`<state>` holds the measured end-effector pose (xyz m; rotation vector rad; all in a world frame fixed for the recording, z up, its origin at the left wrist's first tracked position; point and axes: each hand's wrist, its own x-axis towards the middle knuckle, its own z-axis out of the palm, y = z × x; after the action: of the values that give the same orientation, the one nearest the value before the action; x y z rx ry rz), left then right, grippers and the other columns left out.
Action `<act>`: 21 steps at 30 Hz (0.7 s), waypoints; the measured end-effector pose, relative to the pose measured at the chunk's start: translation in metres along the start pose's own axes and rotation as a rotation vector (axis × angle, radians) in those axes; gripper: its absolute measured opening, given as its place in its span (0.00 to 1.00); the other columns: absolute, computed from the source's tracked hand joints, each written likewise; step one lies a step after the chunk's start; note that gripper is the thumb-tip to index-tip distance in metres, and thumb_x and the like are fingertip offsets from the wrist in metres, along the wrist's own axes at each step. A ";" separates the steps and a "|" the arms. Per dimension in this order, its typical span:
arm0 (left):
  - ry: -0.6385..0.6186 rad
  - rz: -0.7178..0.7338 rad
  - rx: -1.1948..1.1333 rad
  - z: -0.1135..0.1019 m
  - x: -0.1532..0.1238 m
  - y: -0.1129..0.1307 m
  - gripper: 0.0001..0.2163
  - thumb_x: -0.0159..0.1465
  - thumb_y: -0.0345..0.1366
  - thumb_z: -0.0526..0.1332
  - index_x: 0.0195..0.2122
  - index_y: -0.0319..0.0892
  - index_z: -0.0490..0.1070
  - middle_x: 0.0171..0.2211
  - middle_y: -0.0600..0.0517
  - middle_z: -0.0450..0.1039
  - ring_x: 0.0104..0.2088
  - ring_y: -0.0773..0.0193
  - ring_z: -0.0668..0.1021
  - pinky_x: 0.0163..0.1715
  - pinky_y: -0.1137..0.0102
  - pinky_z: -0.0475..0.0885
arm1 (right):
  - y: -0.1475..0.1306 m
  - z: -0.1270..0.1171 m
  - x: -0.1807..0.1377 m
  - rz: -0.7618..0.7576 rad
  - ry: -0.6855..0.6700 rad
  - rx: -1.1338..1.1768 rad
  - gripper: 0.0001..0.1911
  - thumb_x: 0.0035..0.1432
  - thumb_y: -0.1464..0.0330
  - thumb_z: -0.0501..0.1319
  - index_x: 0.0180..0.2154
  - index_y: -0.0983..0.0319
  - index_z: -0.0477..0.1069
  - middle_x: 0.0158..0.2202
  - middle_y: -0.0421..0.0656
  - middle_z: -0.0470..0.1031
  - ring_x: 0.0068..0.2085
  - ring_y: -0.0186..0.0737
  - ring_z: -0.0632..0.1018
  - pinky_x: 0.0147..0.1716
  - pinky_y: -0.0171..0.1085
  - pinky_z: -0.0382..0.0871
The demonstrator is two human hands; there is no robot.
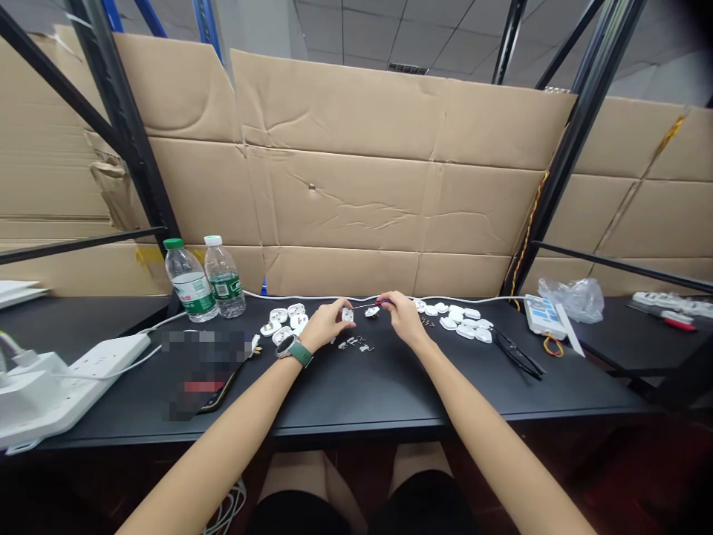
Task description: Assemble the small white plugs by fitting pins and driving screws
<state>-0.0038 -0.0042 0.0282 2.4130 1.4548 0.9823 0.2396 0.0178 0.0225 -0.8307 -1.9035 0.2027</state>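
My left hand (328, 324), with a green watch on its wrist, pinches a small white plug part (348, 315) over the black table (356, 386). My right hand (402, 315) grips a red-handled screwdriver (372, 305) whose tip points left at that part. A second white piece (372, 312) sits just under the shaft. Small metal pins (354, 344) lie on the table below my hands. White plug shells lie in a group to the left (287, 321) and another to the right (465, 324).
Two water bottles (205, 279) stand at the back left. A white power strip (67, 379) and a phone (220, 390) lie on the left. Black pliers (518, 355), a white device (543, 316) and a plastic bag (573, 297) sit on the right. Cardboard walls the back.
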 end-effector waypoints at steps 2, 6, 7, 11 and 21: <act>0.005 0.006 0.003 0.000 0.000 0.000 0.14 0.60 0.41 0.66 0.46 0.46 0.71 0.28 0.56 0.71 0.32 0.60 0.75 0.33 0.71 0.65 | 0.000 0.000 0.000 -0.002 0.007 -0.003 0.12 0.64 0.73 0.53 0.42 0.59 0.75 0.41 0.45 0.78 0.42 0.43 0.78 0.45 0.40 0.69; 0.004 0.019 0.021 -0.001 0.000 0.000 0.14 0.60 0.41 0.66 0.47 0.46 0.71 0.27 0.56 0.70 0.31 0.60 0.75 0.33 0.70 0.65 | -0.002 -0.001 -0.001 0.026 0.007 0.001 0.10 0.66 0.69 0.55 0.41 0.59 0.75 0.38 0.45 0.80 0.39 0.42 0.79 0.43 0.39 0.69; -0.001 0.021 0.025 -0.001 0.000 0.000 0.14 0.61 0.41 0.66 0.47 0.46 0.71 0.27 0.56 0.71 0.31 0.60 0.75 0.33 0.70 0.65 | -0.002 -0.001 -0.001 0.037 -0.001 0.002 0.10 0.66 0.68 0.55 0.40 0.60 0.76 0.36 0.44 0.80 0.38 0.42 0.79 0.42 0.38 0.69; -0.022 0.032 0.027 -0.002 0.000 0.000 0.13 0.61 0.40 0.66 0.46 0.47 0.71 0.29 0.55 0.73 0.33 0.60 0.76 0.35 0.70 0.66 | -0.003 -0.003 -0.002 0.084 -0.033 -0.036 0.14 0.69 0.63 0.53 0.38 0.59 0.76 0.33 0.43 0.80 0.34 0.41 0.78 0.38 0.36 0.67; -0.031 0.047 0.029 -0.005 -0.002 0.005 0.13 0.61 0.40 0.65 0.46 0.47 0.71 0.30 0.54 0.74 0.33 0.60 0.77 0.36 0.70 0.67 | -0.005 -0.004 -0.006 0.171 -0.115 -0.063 0.12 0.69 0.59 0.53 0.38 0.58 0.68 0.30 0.40 0.75 0.31 0.41 0.75 0.35 0.37 0.64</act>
<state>-0.0034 -0.0092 0.0334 2.4825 1.4179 0.9356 0.2427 0.0099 0.0227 -1.0453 -1.9549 0.3014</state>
